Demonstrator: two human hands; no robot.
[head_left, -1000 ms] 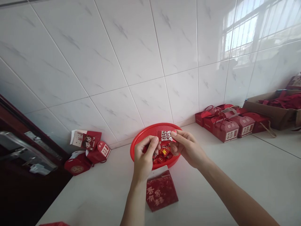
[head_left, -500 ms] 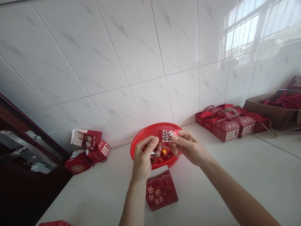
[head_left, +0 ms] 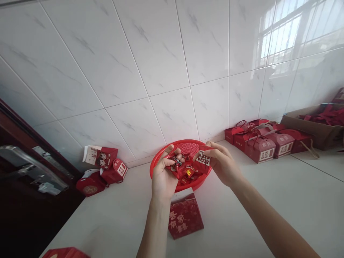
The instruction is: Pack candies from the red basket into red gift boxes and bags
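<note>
My left hand [head_left: 164,179] is turned palm up over the red plastic basket [head_left: 198,185], its fingers curled round a few wrapped candies [head_left: 177,163] in red and dark wrappers. Between the thumb and fingers of my right hand [head_left: 223,163] is a flat red candy packet [head_left: 203,157] with a white panel and black double-happiness characters, held over the basket's right side. More red and gold wrapped candies [head_left: 189,172] lie in the basket below both hands. In front of the basket, close to my left forearm, a dark red paper gift box [head_left: 186,216] with pink lettering lies on the table.
Several red gift boxes [head_left: 259,145] with handles stand along the wall at right, beside a cardboard box [head_left: 303,125] of red ribbon-like material. More gift boxes [head_left: 103,172] sit at left near a dark door. Another red item [head_left: 67,252] shows at the bottom left edge.
My hands have moved apart. The left has let go of the packet's left end and turned palm up, showing the candies in it. The right has kept the packet, now tilted and slightly lower right.
</note>
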